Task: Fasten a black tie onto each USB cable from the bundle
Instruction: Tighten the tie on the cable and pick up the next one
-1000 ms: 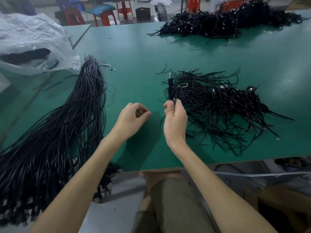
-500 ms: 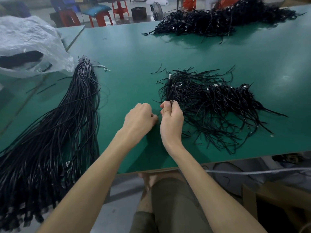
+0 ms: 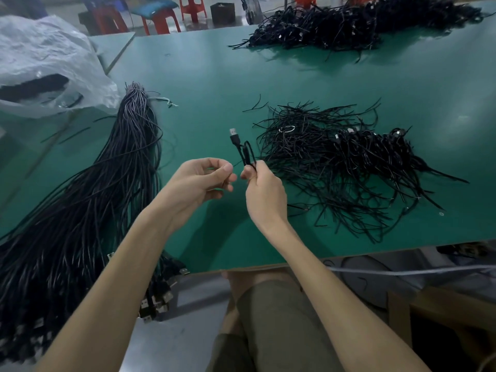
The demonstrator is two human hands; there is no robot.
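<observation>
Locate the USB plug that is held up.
Head view, centre: the USB plug sticks up above the right hand, which pinches its cable, just left of the pile of ties.

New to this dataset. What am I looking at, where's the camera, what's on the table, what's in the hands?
There is no robot here. A person works with bare hands, and the one current picture comes from a wide-angle camera on their head, looking forward and down. The arms entering from below are theirs.

On the green table lie a long bundle of USB cables at the left, a loose pile of black ties in the middle, a dark far pile at the back, and a white plastic bag at the far left.

The right hand pinches one USB cable below its upward-pointing plug. A small black loop beside it is perhaps a tie. The left hand has curled fingers; I cannot tell whether it holds anything.
</observation>
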